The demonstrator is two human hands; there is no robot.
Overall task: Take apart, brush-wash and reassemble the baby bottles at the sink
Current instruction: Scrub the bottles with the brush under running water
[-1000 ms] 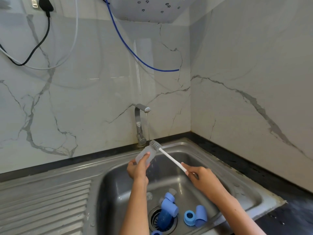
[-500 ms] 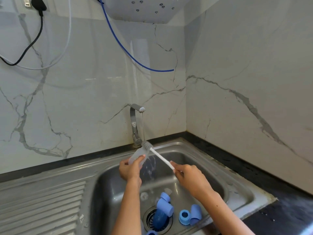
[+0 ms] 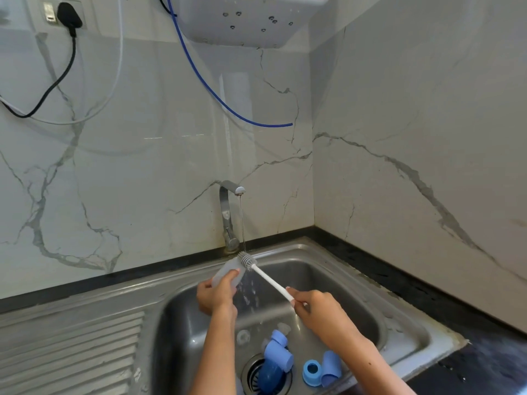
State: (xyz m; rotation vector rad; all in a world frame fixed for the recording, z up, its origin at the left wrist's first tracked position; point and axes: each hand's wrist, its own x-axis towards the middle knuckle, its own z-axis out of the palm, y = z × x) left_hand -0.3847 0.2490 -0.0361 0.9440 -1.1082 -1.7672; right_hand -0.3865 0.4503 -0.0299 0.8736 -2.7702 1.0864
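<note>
Left hand (image 3: pixel 216 295): fingers curled round translucent, frosted plastic bottle body (image 3: pixel 228 273), held tilted, far end up toward tap. Right hand (image 3: pixel 319 309): pinches near end of slim white brush handle (image 3: pixel 271 282) between thumb and fingertips. Grey ribbed silicone brush head (image 3: pixel 247 260) touching upper end of bottle, just beyond left fingertips; inside or only against the mouth, cannot tell. Thin water stream (image 3: pixel 242 223) from curved metal tap (image 3: pixel 228 215) landing on brush head; droplets scattering below between the two grips.

Under both hands, stainless steel sink (image 3: pixel 356 283), matte, rounded corners, ridged drainboard (image 3: pixel 71 354) off to left of left wrist. On basin floor below the grips: light-blue cylindrical parts (image 3: pixel 278 352) lying over round drain strainer (image 3: pixel 251 372); below right wrist, blue threaded ring (image 3: pixel 312 372) with open centre, touching a rolled blue sleeve-like piece (image 3: pixel 330 367). Small clear round piece (image 3: pixel 243 336) near left forearm.

Behind: glossy white veined marble-look wall (image 3: pixel 142 181), blue hose (image 3: pixel 216 92), black plug and cord (image 3: pixel 68 18).
</note>
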